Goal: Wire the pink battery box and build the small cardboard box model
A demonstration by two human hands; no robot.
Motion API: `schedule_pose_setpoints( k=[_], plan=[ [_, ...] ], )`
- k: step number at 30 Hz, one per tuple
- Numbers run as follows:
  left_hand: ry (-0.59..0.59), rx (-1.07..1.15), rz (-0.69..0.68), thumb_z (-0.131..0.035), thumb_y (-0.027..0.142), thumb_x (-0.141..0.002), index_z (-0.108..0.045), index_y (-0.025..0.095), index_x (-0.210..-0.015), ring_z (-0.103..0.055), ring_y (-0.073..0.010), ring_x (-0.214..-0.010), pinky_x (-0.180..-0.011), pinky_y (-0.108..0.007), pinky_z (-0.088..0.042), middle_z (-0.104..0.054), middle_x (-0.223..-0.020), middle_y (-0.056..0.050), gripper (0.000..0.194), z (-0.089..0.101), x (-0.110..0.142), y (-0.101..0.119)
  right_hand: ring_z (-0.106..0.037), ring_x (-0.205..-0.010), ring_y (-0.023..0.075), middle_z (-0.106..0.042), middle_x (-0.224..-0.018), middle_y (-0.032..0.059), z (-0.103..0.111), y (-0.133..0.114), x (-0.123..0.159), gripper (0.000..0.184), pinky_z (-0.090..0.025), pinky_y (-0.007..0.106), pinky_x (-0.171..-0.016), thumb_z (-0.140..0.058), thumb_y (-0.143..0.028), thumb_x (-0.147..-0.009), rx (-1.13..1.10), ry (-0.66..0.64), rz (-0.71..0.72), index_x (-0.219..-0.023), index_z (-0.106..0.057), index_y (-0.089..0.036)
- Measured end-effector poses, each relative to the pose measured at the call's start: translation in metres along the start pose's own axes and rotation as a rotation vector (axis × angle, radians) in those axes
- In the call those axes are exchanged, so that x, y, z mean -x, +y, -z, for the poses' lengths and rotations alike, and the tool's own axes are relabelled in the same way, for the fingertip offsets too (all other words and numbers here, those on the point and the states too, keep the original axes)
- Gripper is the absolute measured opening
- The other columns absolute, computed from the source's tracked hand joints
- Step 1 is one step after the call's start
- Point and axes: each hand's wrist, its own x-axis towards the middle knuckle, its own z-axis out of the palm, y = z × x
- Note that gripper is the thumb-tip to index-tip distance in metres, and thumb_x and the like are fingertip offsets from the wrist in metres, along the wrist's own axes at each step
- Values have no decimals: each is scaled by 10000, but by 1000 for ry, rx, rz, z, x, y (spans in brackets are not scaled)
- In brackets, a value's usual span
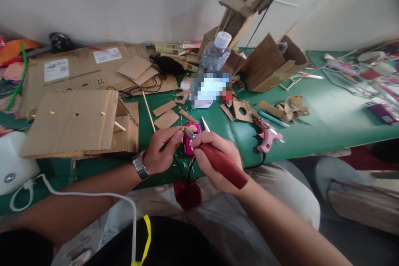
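Observation:
A knife with a long dark-red handle [222, 165] is gripped in my right hand [215, 149], its metal blade pointing left. The blade tip meets a small brown piece [183, 129], seemingly cardboard, pinched between the thumb and fingertips of my left hand [163, 147]. Most of that piece is hidden by my fingers. Just beneath both hands lies a bright pink object [188, 149], partly covered, its kind unclear. A pointed metal blade or scissor tip [205, 124] shows beyond my right hand.
Cardboard box model [71, 122] stands at left, flat carton [84, 68] behind it. Past my hands are a water bottle [215, 58], cardboard scraps [166, 119] and a tall cardboard structure [240, 12]. Right lies a pink glue gun [267, 138]. A white cable [93, 194] crosses my left forearm.

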Motion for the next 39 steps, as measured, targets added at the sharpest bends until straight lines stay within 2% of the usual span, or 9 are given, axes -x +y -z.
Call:
schedule_pose_setpoints(
  k=[8, 13, 19, 23, 27, 29, 34, 36, 39],
  plan=[
    [-52, 135, 55, -475, 491, -1085, -760, 160, -1005, -486, -124, -585, -557, -262, -388, -530, -652, 12, 444, -1, 0, 2, -715, -845, 168, -721, -968, 46, -2, 11, -1, 181, -598, 299, -737, -621, -109, -953, 195, -81, 259, -1086, -625, -231],
    [-45, 264, 133, -518, 535, -1062, -637, 180, -766, -455, -120, -577, -527, -268, -376, -525, -654, 12, 477, -4, -2, 1, -695, -832, 183, -705, -923, 56, 2, 16, -3, 122, -553, 324, -753, -596, -134, -1012, 381, -167, 374, -1112, -623, -196],
    [-55, 64, 70, -461, 536, -1087, -554, 188, -724, -463, -116, -561, -535, -269, -350, -531, -617, 21, 511, -3, -6, 2, -653, -783, 191, -686, -907, 73, 10, 16, -8, 119, -502, 339, -713, -535, -193, -1073, 571, -263, 453, -1117, -641, -162],
    [-78, -46, 49, -420, 516, -1103, -577, 182, -773, -503, -123, -598, -566, -264, -365, -572, -659, 10, 495, -3, -6, 2, -631, -763, 178, -679, -895, 48, 4, 14, -5, 93, -518, 326, -710, -560, -177, -1048, 435, -222, 336, -1102, -636, -184],
    [-83, -73, 67, -388, 526, -1107, -581, 180, -783, -532, -136, -635, -609, -272, -400, -597, -697, -5, 512, -4, -2, 1, -669, -812, 139, -699, -957, 22, -8, 10, 1, 125, -558, 271, -764, -581, -126, -1007, 171, -26, 135, -1082, -602, -224],
    [-55, -52, 92, -396, 528, -1104, -577, 180, -785, -532, -138, -643, -620, -274, -412, -593, -704, -7, 506, -6, 0, 1, -674, -825, 138, -699, -963, 26, -11, 10, 3, 131, -560, 266, -775, -579, -124, -1010, 175, -11, 142, -1090, -603, -225],
    [-10, -3, 72, -411, 500, -1107, -604, 185, -807, -517, -127, -612, -579, -266, -383, -580, -679, 10, 476, -5, 0, 1, -611, -773, 197, -692, -937, 82, -6, 15, 0, 140, -522, 349, -727, -528, -236, -1084, 506, -193, 357, -1111, -654, -184],
    [-15, -37, 42, -407, 489, -1110, -605, 185, -806, -518, -127, -609, -583, -269, -379, -582, -676, 8, 474, -5, -1, 1, -612, -782, 197, -685, -926, 74, -5, 15, -1, 135, -526, 349, -740, -528, -237, -1083, 485, -196, 335, -1109, -652, -190],
    [-26, -97, 35, -406, 506, -1106, -596, 181, -787, -540, -136, -631, -611, -281, -397, -602, -693, -11, 493, -4, -2, -2, -655, -841, 167, -690, -956, 45, -7, 13, -1, 103, -557, 308, -794, -565, -181, -1043, 270, -115, 184, -1119, -624, -216]
  ],
)
